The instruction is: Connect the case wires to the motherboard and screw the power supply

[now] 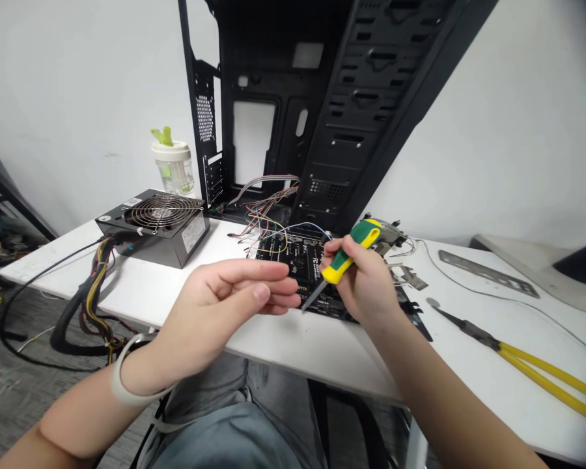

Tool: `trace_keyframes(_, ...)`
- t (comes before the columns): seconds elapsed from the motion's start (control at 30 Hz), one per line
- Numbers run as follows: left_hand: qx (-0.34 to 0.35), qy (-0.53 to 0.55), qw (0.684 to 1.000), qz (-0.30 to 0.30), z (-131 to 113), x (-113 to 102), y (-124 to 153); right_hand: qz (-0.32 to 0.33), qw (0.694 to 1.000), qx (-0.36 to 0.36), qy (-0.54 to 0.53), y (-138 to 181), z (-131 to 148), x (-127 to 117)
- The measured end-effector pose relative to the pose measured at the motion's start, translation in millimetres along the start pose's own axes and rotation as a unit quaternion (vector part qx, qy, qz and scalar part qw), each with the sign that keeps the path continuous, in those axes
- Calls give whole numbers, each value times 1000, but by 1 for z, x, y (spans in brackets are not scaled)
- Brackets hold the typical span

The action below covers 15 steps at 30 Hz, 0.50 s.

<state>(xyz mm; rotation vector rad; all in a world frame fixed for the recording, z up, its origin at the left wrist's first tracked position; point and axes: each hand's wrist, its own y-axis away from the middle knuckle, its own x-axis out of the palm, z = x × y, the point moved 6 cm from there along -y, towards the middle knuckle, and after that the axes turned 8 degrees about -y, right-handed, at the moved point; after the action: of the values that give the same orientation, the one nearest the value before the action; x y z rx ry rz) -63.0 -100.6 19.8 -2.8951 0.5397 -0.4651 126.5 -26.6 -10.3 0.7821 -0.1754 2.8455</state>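
My right hand [366, 280] is closed round a green and yellow screwdriver [348, 255], its metal tip pointing down-left over the near edge of a black motherboard [297, 254] that lies flat on the white table [283, 339]. My left hand [224, 299] hovers just left of the tip, fingers stretched toward it and held close together, thumb on top; whether they pinch anything small is hidden. A white band sits on my left wrist. Coloured wires [266, 218] run from the open black computer case [322, 111] to the motherboard.
A grey power supply [156, 225] with a fan grille and a cable bundle [90, 293] sits at the left. A clear jar with a green lid [173, 163] stands behind it. Yellow-handled pliers [522, 355] and a metal I/O plate [488, 272] lie at the right.
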Motion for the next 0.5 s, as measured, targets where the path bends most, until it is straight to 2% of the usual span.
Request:
trace_keyframes(0.1,-2,-72,997,-1,-4,-4,-11,4,1000,12,-16,1,-2,1)
trace_keyframes(0.17,8,-180,984,13,-12,-2,-21,21,999,25,-26,2,-2,4)
trace_keyframes(0.3,45,-398,914,65,-19,8,-45,63,994,65,-58,5,2,10)
trace_keyframes(0.4,83,-450,885,83,-10,11,-63,94,988,92,-80,9,5,14)
trace_keyframes(0.5,88,-480,866,108,9,9,-75,136,984,84,-74,13,8,19)
